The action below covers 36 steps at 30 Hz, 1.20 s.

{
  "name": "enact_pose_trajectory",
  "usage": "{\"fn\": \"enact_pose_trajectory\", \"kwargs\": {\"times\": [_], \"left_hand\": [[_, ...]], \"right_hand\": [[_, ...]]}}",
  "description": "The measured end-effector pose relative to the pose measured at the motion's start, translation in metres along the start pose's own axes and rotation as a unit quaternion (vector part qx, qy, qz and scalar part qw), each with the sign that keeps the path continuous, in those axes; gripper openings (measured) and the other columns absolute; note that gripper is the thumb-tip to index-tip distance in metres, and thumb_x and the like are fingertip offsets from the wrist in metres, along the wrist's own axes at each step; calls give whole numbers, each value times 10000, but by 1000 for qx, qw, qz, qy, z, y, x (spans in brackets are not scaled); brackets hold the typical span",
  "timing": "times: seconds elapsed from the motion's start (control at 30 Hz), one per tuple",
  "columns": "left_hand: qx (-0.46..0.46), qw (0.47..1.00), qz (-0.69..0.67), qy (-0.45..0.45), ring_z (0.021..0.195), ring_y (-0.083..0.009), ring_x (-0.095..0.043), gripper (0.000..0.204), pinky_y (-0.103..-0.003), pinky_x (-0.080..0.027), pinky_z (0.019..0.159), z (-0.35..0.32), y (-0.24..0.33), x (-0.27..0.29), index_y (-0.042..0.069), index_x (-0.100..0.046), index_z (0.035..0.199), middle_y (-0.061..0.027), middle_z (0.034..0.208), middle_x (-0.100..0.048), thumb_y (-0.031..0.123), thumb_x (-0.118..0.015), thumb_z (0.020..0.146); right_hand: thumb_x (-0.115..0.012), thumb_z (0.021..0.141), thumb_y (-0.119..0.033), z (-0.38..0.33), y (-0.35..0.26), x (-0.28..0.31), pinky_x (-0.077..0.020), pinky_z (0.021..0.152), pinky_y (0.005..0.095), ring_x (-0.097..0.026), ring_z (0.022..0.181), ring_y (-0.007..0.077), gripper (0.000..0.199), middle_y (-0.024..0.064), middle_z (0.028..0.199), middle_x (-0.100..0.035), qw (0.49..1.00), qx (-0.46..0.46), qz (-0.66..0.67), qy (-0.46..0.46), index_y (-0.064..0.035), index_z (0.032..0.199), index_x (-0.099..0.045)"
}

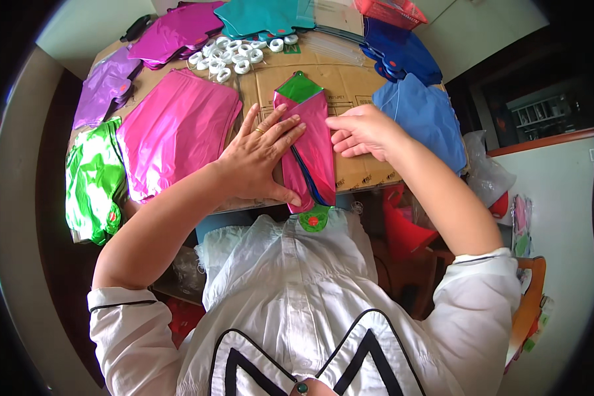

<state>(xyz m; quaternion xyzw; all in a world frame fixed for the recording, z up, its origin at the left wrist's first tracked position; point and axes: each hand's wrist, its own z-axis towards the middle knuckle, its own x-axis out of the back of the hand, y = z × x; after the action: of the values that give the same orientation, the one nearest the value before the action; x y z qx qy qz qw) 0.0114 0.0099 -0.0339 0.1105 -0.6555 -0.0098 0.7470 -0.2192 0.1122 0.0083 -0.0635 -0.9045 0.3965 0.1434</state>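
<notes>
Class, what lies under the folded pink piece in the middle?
Brown cardboard shows around the upper end of the folded pink piece. What lies directly beneath is covered and cannot be seen.

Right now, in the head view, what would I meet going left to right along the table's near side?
Shiny green foil stack, large pink stack, left hand, folded pink piece, right hand, light blue stack.

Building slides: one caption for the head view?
Left hand spread over a shiny folded pink sheet with a green tip, on brown cardboard; right hand beside it.
</notes>
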Motion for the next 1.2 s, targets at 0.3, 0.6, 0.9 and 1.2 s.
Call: {"fn": "enact_pose_trajectory", "kwargs": {"times": [0.3, 0.6, 0.9, 1.2], "left_hand": [[-15, 994, -82, 66, 1487, -362, -145, 1438, -565, -57, 1197, -5, 0, 8, 42, -63, 1551, -161, 1578, -230, 849, -685, 536], [208, 669, -710, 71, 855, -50, -616, 219, -238, -524, 796, -2, 50, 36, -6, -666, 1139, -8, 970, -705, 104, -654, 950], [189, 650, -730, 100, 876, -42, -603, 203, -228, -526, 792, -21, 80, 51, -24, -686, 1106, -16, 995, -705, 114, -623, 971], [-86, 569, -817, 42, 925, -229, -695, 183, -352, -563, 852, -22, 59, 80, -50, -688, 1054, -153, 1025, -711, -55, -553, 930]], "right_hand": [[-678, 788, -92, 9, 15, -44, -530, 644, 347, -670, 708, 177, 228, 134, 817, -713, 972, 165, -149, 77, 62, 954, -711], [-700, 899, -118, -67, 28, -52, -498, 691, 226, -619, 769, 46, 123, 7, 857, -719, 936, 331, 119, 6, -11, 947, -737], [-649, 952, -125, -105, 54, -51, -505, 714, 227, -610, 842, 50, 183, 14, 977, -689, 904, 362, 219, -67, -2, 1081, -691], [-518, 770, 152, -138, 22, -33, -462, 659, 242, -616, 717, 135, 268, 75, 772, -673, 830, 509, 170, -150, 13, 833, -739]]}}
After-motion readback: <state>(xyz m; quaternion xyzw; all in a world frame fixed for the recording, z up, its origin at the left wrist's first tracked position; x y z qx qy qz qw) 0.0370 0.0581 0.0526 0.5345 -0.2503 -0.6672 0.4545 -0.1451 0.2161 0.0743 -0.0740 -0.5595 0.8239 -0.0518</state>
